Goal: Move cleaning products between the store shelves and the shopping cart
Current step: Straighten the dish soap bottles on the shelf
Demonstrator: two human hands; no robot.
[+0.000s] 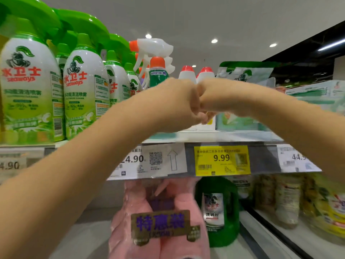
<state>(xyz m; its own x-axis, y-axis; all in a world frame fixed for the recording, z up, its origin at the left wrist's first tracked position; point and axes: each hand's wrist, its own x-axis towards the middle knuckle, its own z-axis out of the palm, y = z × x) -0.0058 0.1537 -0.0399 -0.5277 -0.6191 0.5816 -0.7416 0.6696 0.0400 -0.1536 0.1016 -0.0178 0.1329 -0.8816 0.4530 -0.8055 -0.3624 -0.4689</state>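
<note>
Mostly hidden: white bottles behind left hand, right hand.

Head cam, close, facing shelf, prob. upward

On the upper shelf, at the left, stand at least four green-capped Seaways spray cleaner bottles in the front row, with more behind that cannot be counted. Right of them is one green spray bottle with an orange collar and white trigger; further white triggers show behind it, number unclear. Two white bottles with red caps follow, then one green-and-white refill pouch at the far right. Along the shelf edge hang four price tags: three white and one yellow. Below, near, hang two pink refill pouches and one green detergent jug. Two hands meet at centre.
</note>
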